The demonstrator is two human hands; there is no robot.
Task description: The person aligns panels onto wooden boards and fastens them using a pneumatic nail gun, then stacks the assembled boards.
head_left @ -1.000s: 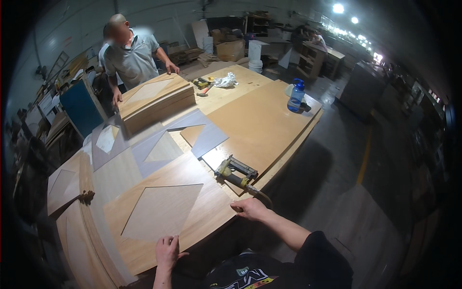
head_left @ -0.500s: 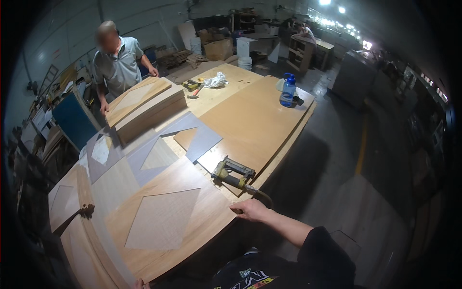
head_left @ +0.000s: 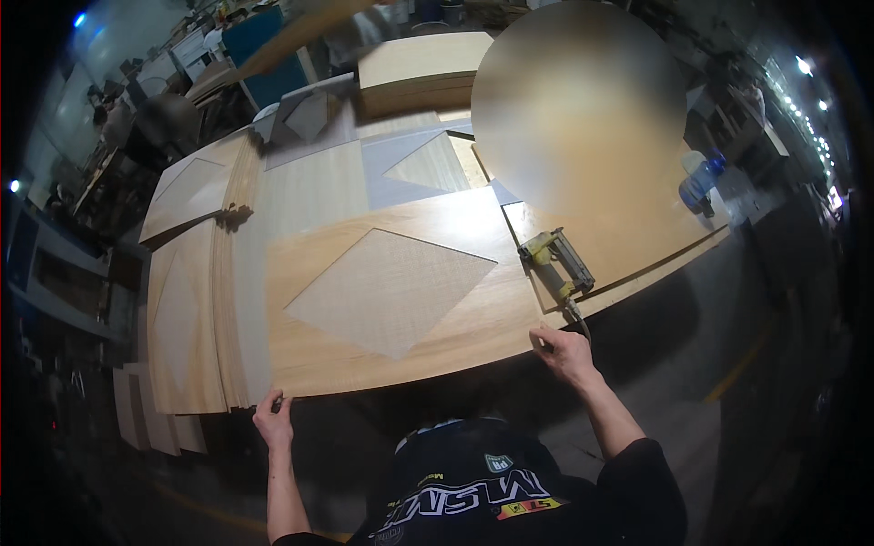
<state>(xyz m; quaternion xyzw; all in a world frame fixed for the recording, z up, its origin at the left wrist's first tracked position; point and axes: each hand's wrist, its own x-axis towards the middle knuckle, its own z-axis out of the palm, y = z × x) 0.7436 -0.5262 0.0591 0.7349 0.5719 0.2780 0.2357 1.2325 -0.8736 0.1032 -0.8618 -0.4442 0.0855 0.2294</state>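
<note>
Tan wood-grain rectangular panel right ahead, long axis pretty much left-right; left hand pinching near-left corner, right hand near-right one.

dark floor, yellow stripe, white lamps right

Two hands are showing, and one desk is carrying one nail gun, one bottle and five visible diamonds.
</note>
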